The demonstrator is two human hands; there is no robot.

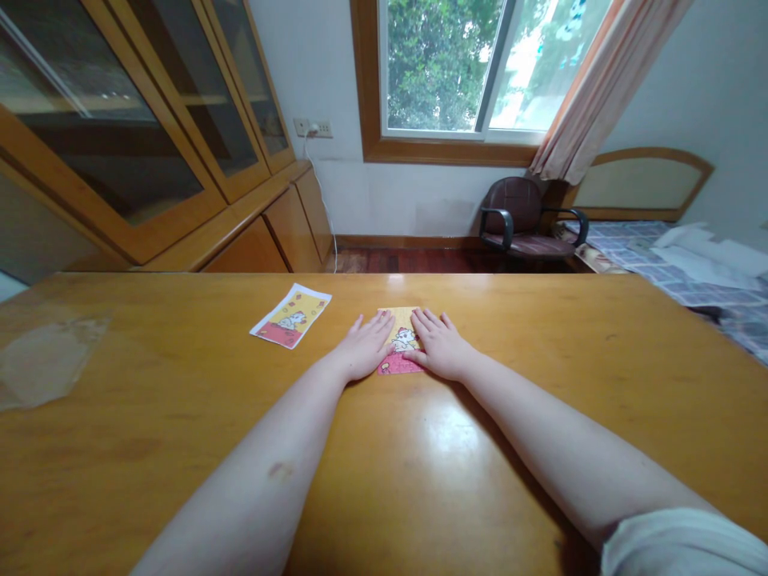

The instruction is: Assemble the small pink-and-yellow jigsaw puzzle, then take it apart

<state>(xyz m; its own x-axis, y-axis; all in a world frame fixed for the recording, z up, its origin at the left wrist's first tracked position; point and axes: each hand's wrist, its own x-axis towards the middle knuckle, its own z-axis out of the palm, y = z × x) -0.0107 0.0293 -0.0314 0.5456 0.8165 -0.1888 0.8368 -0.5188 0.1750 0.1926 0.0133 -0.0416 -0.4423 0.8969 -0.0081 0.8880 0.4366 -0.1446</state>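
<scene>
A small yellow and pink jigsaw puzzle (405, 340) with a white cartoon animal lies flat on the wooden table (384, 480). My left hand (367, 346) rests palm down over its left edge, fingers stretched out. Across from it, my right hand (441, 344) lies flat on the right edge with its fingers apart. Both hands are open and hide the puzzle's sides. To the left of my left hand is a white-bordered picture card (292, 316) in matching colours, apart from both hands.
A clear plastic bag (45, 360) lies at the table's left side. Beyond the table stand a glass-doored cabinet (222, 184), an office chair (522, 216) below the window, and a bed (672, 256) at the right.
</scene>
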